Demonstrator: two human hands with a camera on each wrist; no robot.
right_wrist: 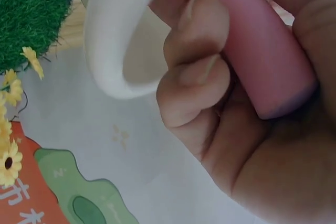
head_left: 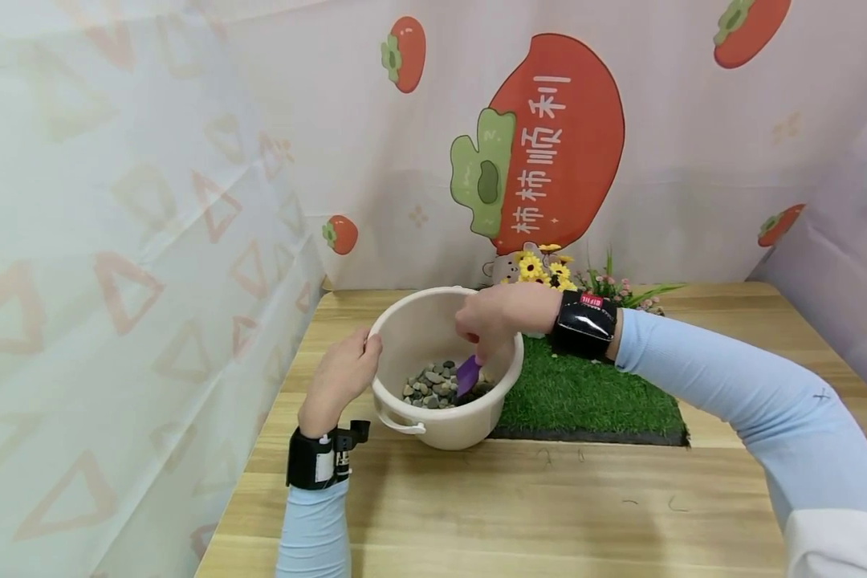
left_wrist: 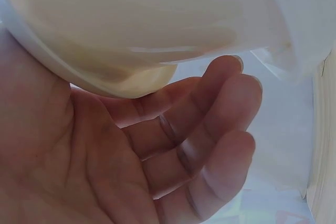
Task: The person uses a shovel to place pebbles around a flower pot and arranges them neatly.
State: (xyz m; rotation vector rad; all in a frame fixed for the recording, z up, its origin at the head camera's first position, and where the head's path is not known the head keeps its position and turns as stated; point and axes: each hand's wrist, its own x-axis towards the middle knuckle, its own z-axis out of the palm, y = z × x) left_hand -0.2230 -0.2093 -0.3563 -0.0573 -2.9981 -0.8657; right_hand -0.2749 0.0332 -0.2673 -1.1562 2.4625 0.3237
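Note:
A cream bucket (head_left: 451, 432) stands on the wooden table with small grey and brown pebbles (head_left: 429, 387) at its bottom. On its left side, my left hand (head_left: 341, 377) grips the rim, and the left wrist view shows the fingers (left_wrist: 226, 108) curled beneath it, outside the wall. My right hand (head_left: 504, 311) reaches in over the right side, holding a small shovel (head_left: 467, 375). The shovel's purple blade points down among the pebbles; its tip is partly hidden. In the right wrist view, my fingers wrap around the pink handle (right_wrist: 257, 40), near the bucket rim (right_wrist: 107, 40).
A mat of artificial grass (head_left: 592, 401) lies right of the bucket. Yellow flowers (head_left: 542, 269) and a pink-flowered plant (head_left: 610, 287) stand behind it. The bucket's handle (head_left: 400, 424) hangs at the front left. Printed curtains (head_left: 376, 144) enclose the table.

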